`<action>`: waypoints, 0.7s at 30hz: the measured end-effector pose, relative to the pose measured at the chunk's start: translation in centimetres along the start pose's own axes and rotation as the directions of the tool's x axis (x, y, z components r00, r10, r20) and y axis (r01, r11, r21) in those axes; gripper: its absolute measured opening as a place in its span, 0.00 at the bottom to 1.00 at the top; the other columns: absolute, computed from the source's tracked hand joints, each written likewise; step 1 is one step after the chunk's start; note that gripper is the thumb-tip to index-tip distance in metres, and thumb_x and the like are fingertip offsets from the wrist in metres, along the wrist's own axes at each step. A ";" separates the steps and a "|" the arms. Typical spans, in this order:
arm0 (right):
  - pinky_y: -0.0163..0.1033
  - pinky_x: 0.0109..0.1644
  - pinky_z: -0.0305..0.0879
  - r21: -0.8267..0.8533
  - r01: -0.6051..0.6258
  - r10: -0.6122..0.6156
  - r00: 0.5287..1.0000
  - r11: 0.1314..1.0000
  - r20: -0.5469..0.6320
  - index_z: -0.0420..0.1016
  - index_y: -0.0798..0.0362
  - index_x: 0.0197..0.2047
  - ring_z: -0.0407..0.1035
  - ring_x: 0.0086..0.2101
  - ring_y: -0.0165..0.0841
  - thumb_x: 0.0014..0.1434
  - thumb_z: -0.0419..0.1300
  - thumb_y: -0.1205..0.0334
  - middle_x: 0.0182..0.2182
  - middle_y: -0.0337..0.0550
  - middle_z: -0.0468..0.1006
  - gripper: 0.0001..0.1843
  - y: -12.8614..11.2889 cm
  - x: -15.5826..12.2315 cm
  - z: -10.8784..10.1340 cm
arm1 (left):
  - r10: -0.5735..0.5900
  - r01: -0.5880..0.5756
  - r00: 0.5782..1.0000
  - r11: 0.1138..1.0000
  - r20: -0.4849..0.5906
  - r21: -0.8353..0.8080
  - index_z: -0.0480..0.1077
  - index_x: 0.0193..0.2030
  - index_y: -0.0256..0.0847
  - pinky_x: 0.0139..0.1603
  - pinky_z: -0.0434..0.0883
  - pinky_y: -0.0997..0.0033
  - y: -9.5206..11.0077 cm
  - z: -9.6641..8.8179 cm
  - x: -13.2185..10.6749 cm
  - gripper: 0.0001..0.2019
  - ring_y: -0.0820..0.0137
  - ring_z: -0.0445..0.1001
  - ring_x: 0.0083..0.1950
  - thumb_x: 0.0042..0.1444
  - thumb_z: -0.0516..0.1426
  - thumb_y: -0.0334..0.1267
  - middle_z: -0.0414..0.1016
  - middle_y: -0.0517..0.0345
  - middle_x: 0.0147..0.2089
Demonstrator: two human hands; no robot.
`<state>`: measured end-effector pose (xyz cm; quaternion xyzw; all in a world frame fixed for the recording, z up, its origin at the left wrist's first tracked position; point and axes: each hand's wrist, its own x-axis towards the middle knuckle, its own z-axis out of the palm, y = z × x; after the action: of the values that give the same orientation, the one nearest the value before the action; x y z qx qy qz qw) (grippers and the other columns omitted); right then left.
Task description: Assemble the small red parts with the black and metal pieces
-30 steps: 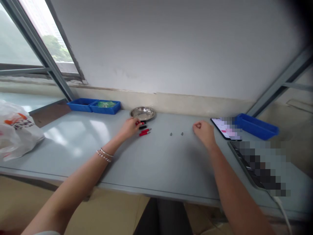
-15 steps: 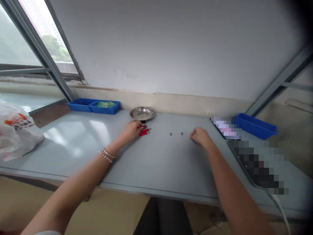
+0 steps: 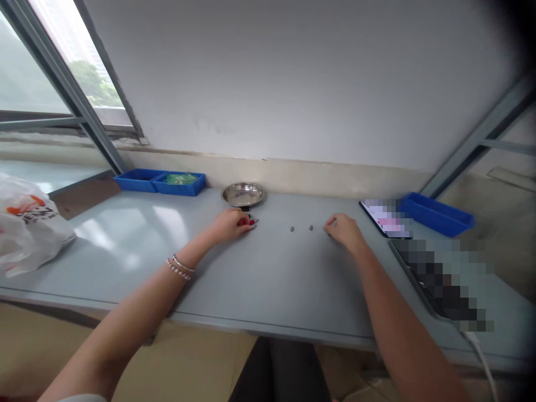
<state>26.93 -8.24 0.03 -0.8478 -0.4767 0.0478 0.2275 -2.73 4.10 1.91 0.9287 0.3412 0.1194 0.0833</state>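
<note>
My left hand [image 3: 231,225] lies on the grey table [image 3: 268,279] just in front of a steel bowl [image 3: 243,194]. Its fingers are curled over the small red and black plugs [image 3: 252,221], whose tips show at the fingertips. My right hand [image 3: 342,230] rests on the table to the right with its fingers pinched together and touching the surface. What they hold is too small to make out. Two tiny grey pieces [image 3: 292,229] [image 3: 310,228] lie loose between the hands, nearer the right one.
Two blue trays [image 3: 161,181] stand at the back left and another blue tray [image 3: 435,215] at the right. A phone [image 3: 385,219] and a keyboard [image 3: 444,279] lie right of my right hand. A white plastic bag [image 3: 25,223] sits far left.
My left hand has slid right and closed over the red and black plugs. My right hand has dropped to the table and moved slightly left, toward the grey pieces.
</note>
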 end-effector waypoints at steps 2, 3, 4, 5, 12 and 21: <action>0.37 0.32 0.59 0.010 0.028 -0.028 0.999 1.000 -0.034 0.74 0.54 0.31 0.69 0.28 0.36 0.51 0.59 0.66 0.24 0.44 0.74 0.03 -0.3 -0.1 -0.2 | 0.007 -0.010 0.999 0.997 0.034 0.074 0.72 0.32 0.41 0.30 0.61 0.73 0.2 -0.3 -0.2 0.07 0.68 0.69 0.33 0.50 0.58 0.41 0.74 0.54 0.33; 0.37 0.33 0.59 0.014 0.046 -0.046 0.998 0.999 -0.047 0.74 0.53 0.31 0.69 0.28 0.36 0.52 0.58 0.66 0.24 0.44 0.74 0.04 -0.6 -0.1 -0.3 | -0.003 -0.003 0.999 0.994 0.048 0.113 0.72 0.33 0.41 0.29 0.60 0.73 0.2 -0.4 -0.2 0.07 0.67 0.70 0.33 0.49 0.59 0.41 0.75 0.54 0.34; 0.37 0.34 0.59 0.024 0.072 -0.071 0.996 0.997 -0.059 0.74 0.53 0.32 0.69 0.29 0.35 0.53 0.57 0.66 0.24 0.43 0.74 0.04 -0.9 -0.2 -0.3 | -0.017 0.007 0.998 0.989 0.064 0.147 0.72 0.33 0.42 0.28 0.59 0.74 0.3 -0.5 -0.3 0.06 0.67 0.70 0.33 0.49 0.59 0.40 0.75 0.54 0.34; 0.36 0.34 0.59 0.043 0.109 -0.106 0.992 0.993 -0.072 0.74 0.53 0.33 0.68 0.29 0.34 0.54 0.57 0.66 0.24 0.43 0.74 0.05 -1.3 -0.3 -0.3 | -0.033 0.019 0.996 0.984 0.082 0.176 0.73 0.33 0.42 0.28 0.58 0.74 0.3 -0.6 -0.4 0.06 0.67 0.70 0.33 0.49 0.58 0.39 0.75 0.54 0.34; 0.34 0.28 0.52 0.336 0.389 -0.421 0.907 0.858 0.024 0.71 0.52 0.29 0.59 0.21 0.29 0.59 0.53 0.53 0.16 0.35 0.65 0.14 -5.1 -3.1 1.6 | 0.145 -0.153 0.981 0.987 0.126 0.057 0.71 0.37 0.38 0.36 0.64 0.71 3.0 -0.1 -0.8 0.08 0.66 0.72 0.36 0.58 0.53 0.38 0.75 0.51 0.36; 0.35 0.32 0.54 0.460 0.458 -0.573 0.806 0.761 0.146 0.59 0.51 0.21 0.60 0.25 0.29 0.62 0.46 0.58 0.19 0.36 0.65 0.18 -7.1 -4.8 3.2 | 0.240 -0.240 0.971 0.969 -0.008 -0.056 0.68 0.43 0.37 0.34 0.64 0.71 5.7 1.9 -1.6 0.11 0.68 0.70 0.34 0.63 0.47 0.38 0.73 0.52 0.34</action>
<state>17.77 -8.03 -0.43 -0.6004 -0.6999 0.1986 0.3320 0.13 -1.36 1.22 0.9602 0.2230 0.1390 0.0944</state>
